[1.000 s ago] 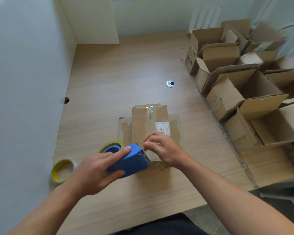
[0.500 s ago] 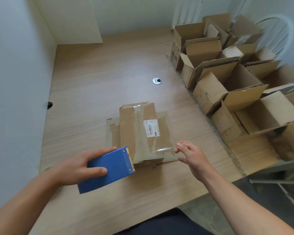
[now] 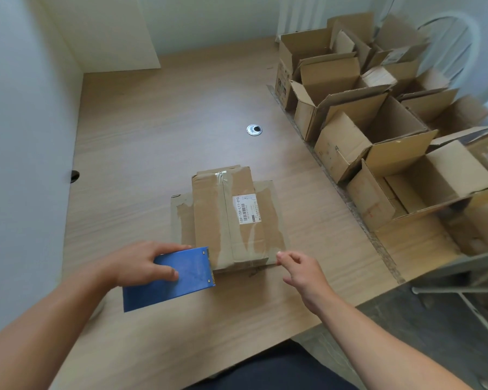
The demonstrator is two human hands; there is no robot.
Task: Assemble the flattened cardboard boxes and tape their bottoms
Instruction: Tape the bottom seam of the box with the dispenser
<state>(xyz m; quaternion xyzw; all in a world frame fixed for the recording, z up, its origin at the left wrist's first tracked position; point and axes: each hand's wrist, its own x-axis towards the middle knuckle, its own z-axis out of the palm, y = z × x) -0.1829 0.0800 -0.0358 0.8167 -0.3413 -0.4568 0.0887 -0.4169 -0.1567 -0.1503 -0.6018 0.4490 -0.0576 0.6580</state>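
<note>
Your tape dispenser (image 3: 178, 277) is plain blue. The box (image 3: 206, 215) before you is brown, with a white label (image 3: 247, 208) carrying black bars and digits. The table (image 3: 152, 130) shows pale wood grain, its round grommet (image 3: 254, 130) is silver, and the open boxes (image 3: 341, 136) are brown.

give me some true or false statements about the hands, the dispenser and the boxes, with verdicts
The left hand holds the blue tape dispenser. True.
The right hand grips the taped box. False: it is open by the box's near right corner, holding nothing.
Open-topped boxes stand along the right side of the table. True.
The blue tape dispenser is at the taped box's far end. False: it is at the near left corner.
</note>
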